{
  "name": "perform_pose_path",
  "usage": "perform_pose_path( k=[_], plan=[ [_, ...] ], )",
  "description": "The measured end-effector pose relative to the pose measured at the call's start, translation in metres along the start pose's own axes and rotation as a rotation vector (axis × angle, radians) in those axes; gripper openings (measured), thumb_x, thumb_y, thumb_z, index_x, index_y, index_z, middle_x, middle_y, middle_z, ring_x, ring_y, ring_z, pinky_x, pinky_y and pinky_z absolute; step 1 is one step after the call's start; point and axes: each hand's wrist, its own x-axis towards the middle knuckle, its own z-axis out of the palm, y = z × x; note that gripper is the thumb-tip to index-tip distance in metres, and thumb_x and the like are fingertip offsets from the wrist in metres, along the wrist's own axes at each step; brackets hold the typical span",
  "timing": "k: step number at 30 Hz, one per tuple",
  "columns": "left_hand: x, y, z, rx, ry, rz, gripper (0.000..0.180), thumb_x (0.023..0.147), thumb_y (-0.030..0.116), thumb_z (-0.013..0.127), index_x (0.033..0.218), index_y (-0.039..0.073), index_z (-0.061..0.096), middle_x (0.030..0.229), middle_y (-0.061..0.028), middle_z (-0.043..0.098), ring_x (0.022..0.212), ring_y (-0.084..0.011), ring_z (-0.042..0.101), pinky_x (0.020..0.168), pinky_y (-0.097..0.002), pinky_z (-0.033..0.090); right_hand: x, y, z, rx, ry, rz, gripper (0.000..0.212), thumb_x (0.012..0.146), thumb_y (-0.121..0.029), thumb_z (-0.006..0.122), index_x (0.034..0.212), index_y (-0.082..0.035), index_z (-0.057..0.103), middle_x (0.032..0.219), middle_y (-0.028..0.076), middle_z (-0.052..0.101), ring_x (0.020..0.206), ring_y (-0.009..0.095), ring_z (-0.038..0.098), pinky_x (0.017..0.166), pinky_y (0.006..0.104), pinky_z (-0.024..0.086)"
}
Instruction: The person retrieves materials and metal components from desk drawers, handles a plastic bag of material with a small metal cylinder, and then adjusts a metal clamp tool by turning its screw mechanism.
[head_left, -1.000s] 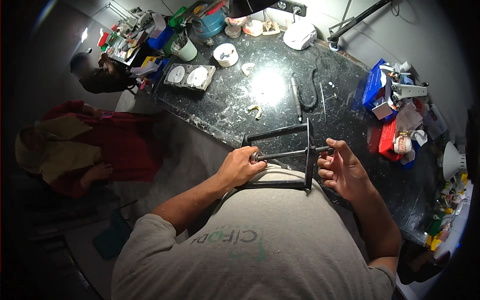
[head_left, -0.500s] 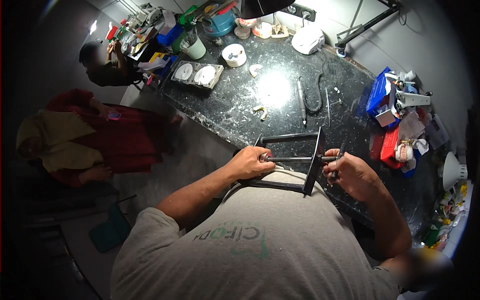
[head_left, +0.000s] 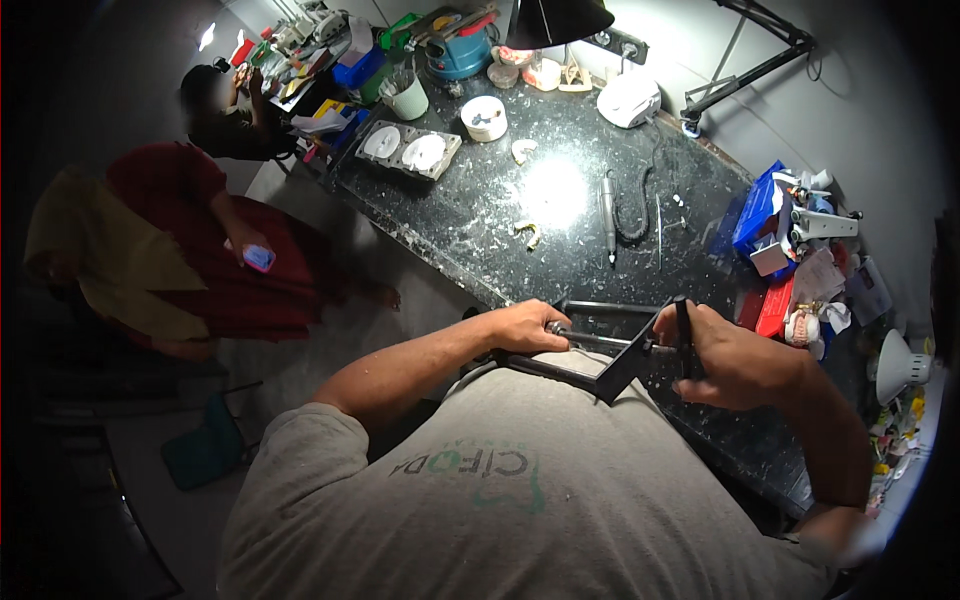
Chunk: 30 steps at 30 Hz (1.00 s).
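Against my shirt at the bench's front edge is a black metal screw clamp frame [head_left: 625, 368], with long side bars and a flat end plate. A shiny screw rod [head_left: 598, 342] runs lengthwise through its middle. My left hand [head_left: 528, 328] grips the frame's left end, its fingers closed around the rod's inner tip; what they cover there is hidden. At the right end, my right hand [head_left: 745, 360] is closed on the clamp's dark crossbar handle [head_left: 685, 335], thumb and fingers on either side of it.
On the black bench [head_left: 470, 235] lie a handpiece [head_left: 609, 215] with a coiled cord, a two-part metal mould [head_left: 410, 150] and small dental pieces [head_left: 526, 234]. Blue [head_left: 760, 215] and red [head_left: 776, 308] bins stand at right. A person holding a phone [head_left: 258, 258] is at left; another sits behind.
The crossbar handle has turned to stand nearly lengthwise in view, and my right hand has shifted its grip on it. The frame's end plate now slants more. The person's phone hand has moved.
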Motion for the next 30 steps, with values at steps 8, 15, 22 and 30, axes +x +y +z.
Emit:
perform_pose_path(
  k=[8,15,22,30],
  plan=[
    [0.004,0.001,0.004,-0.058,-0.053,-0.002,0.028,0.086,0.027,0.062,0.092,0.0,0.066,0.064,0.0003,0.051,0.062,-0.0105,0.047,0.057,-0.0324,0.038,0.006,0.009,-0.002,-0.884,0.259,-0.652,0.028,0.089,-0.015,0.062,0.117,-0.011,0.058,0.114,0.003,0.062,0.122,0.023,0.05,0.112,0.0383,0.038],
    [-0.002,-0.022,0.013,-0.108,0.099,0.005,0.036,0.086,0.031,0.064,0.104,0.001,0.068,0.07,-0.0008,0.056,0.065,-0.0114,0.05,0.061,-0.0311,0.041,0.011,-0.002,-0.008,-0.7,0.61,-0.602,0.04,0.082,-0.012,0.071,0.121,-0.015,0.06,0.122,0.006,0.055,0.122,0.024,0.048,0.108,0.0417,0.041],
    [-0.012,0.006,0.007,-0.109,0.2,-0.062,0.037,0.087,0.033,0.067,0.116,0.009,0.062,0.073,-0.0048,0.058,0.064,-0.0132,0.052,0.061,-0.0316,0.041,0.014,0.054,0.034,1.229,0.295,0.386,0.063,0.091,-0.065,0.06,0.105,-0.005,0.051,0.076,0.004,0.054,0.05,0.009,0.051,0.035,0.0258,0.042],
    [-0.016,0.011,0.005,0.004,0.126,-0.099,0.034,0.088,0.033,0.065,0.109,0.007,0.062,0.064,-0.0068,0.05,0.062,-0.0155,0.049,0.059,-0.034,0.04,0.019,0.046,0.036,0.727,0.344,0.193,0.04,0.087,-0.025,0.074,0.112,-0.006,0.05,0.089,0.001,0.051,0.061,0.009,0.052,0.055,0.0247,0.048]
  ],
)
